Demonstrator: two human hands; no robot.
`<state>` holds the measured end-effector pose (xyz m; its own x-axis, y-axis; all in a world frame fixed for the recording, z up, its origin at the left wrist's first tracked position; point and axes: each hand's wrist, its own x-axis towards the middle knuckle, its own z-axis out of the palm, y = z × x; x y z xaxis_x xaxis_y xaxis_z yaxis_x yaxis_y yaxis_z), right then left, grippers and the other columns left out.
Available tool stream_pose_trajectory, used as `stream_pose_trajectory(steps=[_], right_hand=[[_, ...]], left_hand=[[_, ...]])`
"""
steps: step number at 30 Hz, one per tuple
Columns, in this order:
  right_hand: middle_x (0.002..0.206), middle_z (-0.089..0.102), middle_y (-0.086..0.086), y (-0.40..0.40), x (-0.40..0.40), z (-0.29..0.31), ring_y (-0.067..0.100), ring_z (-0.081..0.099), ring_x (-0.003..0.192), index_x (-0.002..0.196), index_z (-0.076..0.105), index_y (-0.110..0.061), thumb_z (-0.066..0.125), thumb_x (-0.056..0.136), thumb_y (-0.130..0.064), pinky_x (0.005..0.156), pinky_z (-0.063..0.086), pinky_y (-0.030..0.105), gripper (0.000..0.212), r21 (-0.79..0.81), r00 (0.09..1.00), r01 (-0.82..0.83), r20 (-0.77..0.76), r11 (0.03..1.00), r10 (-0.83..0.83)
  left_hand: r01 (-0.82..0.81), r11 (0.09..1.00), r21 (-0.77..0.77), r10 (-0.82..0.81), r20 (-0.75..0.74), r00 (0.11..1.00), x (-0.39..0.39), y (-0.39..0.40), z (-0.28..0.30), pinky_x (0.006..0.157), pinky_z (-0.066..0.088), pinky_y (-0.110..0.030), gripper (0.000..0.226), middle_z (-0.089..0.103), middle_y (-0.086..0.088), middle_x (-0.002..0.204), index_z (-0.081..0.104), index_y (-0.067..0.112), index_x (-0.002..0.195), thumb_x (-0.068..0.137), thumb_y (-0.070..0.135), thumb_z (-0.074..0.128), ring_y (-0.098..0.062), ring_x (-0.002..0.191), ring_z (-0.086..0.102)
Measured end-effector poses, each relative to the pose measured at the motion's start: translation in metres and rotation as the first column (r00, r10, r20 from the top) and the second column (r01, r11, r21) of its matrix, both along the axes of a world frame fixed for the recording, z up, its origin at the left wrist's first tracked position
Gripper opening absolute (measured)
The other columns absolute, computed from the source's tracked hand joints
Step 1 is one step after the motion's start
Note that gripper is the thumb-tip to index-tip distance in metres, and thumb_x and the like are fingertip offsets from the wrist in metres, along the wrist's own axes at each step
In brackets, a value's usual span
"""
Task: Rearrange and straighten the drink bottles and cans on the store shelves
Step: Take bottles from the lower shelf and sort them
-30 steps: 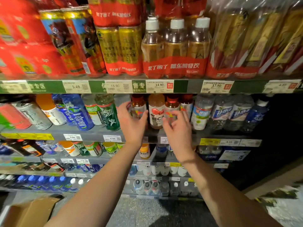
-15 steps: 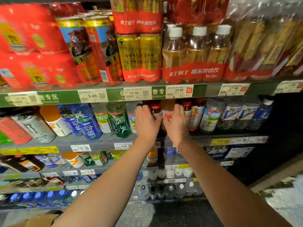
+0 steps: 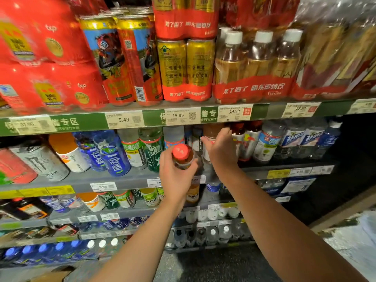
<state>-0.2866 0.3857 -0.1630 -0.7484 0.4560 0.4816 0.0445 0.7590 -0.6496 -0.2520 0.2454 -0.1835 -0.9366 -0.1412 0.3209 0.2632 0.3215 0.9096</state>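
Gripping a red-capped bottle at the neck, tipped out from the second shelf, the left hand should seat it upright, label forward. The right hand curls around a neighbouring bottle. Smooth clear plastic, amber drink, ridged cap.

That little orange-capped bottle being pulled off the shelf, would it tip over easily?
Probably: the orange-capped bottle looks tall and narrow, so a nudge near its cap could topple it. It appears full, so fairly heavy. The left hand grips it below the cap, suggesting a stiff body.
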Motion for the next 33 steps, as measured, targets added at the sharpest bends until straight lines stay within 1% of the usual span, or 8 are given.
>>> stream_pose_trajectory(steps=[4,7,9,15,20,24,29,33], right_hand=[[0.098,0.066,0.025,-0.006,-0.013,0.002,0.037,0.067,0.089,0.105,0.055,0.01,0.084,0.075,-0.038,0.075,0.056,0.041,0.063,-0.04,0.989,0.092,0.115,0.995,-0.087],[0.079,0.064,0.016,-0.007,-0.015,-0.002,0.031,0.063,0.075,0.086,0.064,-0.002,0.079,0.074,-0.045,0.064,0.049,0.031,0.047,0.337,0.971,0.133,0.143,0.932,-0.19],[0.082,0.063,0.013,-0.005,-0.005,-0.003,0.03,0.059,0.08,0.088,0.063,-0.007,0.071,0.078,-0.042,0.062,0.045,0.03,0.037,0.411,0.987,0.1,0.071,0.906,-0.142],[0.105,0.056,-0.014,-0.004,0.058,-0.004,-0.006,0.052,0.089,0.123,0.056,-0.012,0.084,0.074,-0.039,0.072,0.043,0.009,0.062,-0.188,0.986,0.04,-0.152,0.981,-0.069],[0.112,0.062,-0.002,0.021,0.1,-0.007,0.012,0.062,0.1,0.123,0.054,-0.02,0.085,0.07,-0.047,0.085,0.053,0.024,0.068,-0.327,0.943,0.097,-0.272,0.94,-0.192],[0.1,0.059,-0.016,0.041,0.121,0.0,-0.006,0.058,0.089,0.114,0.052,-0.03,0.088,0.067,-0.041,0.073,0.044,0.005,0.061,-0.391,0.934,0.076,-0.295,0.917,-0.203],[0.1,0.062,-0.012,0.068,0.132,-0.006,-0.003,0.06,0.09,0.114,0.055,-0.025,0.09,0.066,-0.032,0.072,0.045,0.006,0.06,-0.455,0.951,0.046,-0.254,0.889,-0.179],[0.1,0.061,-0.02,0.086,0.136,-0.012,-0.004,0.06,0.091,0.114,0.053,-0.031,0.091,0.065,-0.029,0.071,0.045,0.004,0.062,-0.472,0.965,0.014,-0.224,0.882,-0.135]], left_hand=[[-0.043,0.998,0.035,0.045,-0.039,0.998,0.0,-0.015,-0.003,0.084,0.034,0.0,0.054,0.057,0.003,0.106,0.059,0.019,0.112,0.068,0.02,0.091,0.0,0.092,0.049],[0.003,0.999,0.038,-0.002,-0.038,0.999,-0.006,-0.021,0.002,0.086,0.031,0.003,0.055,0.057,0.005,0.109,0.06,0.02,0.113,0.068,0.018,0.091,0.005,0.096,0.047],[0.052,0.997,0.053,-0.05,-0.037,0.998,-0.01,-0.023,0.005,0.085,0.032,0.002,0.054,0.059,0.004,0.11,0.059,0.025,0.112,0.068,0.019,0.09,0.007,0.093,0.05],[0.141,0.99,0.01,-0.141,-0.019,0.99,-0.02,-0.016,0.013,0.08,0.035,-0.004,0.053,0.058,0.01,0.109,0.057,0.034,0.111,0.07,0.019,0.088,0.009,0.093,0.052],[0.238,0.962,-0.133,-0.243,-0.021,0.97,-0.034,0.021,0.017,0.075,0.036,-0.017,0.037,0.06,0.009,0.103,0.06,0.03,0.104,0.074,0.028,0.083,-0.006,0.095,0.053],[0.242,0.946,-0.217,-0.24,0.033,0.97,-0.043,0.06,0.02,0.071,0.034,-0.024,0.036,0.056,0.005,0.094,0.062,0.021,0.102,0.076,0.037,0.082,-0.011,0.088,0.052],[0.245,0.924,-0.292,-0.218,0.122,0.968,-0.058,0.087,0.029,0.067,0.046,-0.028,0.02,0.073,-0.002,0.081,0.068,0.021,0.076,0.074,0.033,0.084,-0.016,0.083,0.068],[0.215,0.902,-0.375,-0.16,0.173,0.972,-0.053,0.098,0.022,0.064,0.046,-0.032,0.047,0.063,0.002,0.081,0.06,0.015,0.083,0.065,0.046,0.09,-0.017,0.08,0.063]])
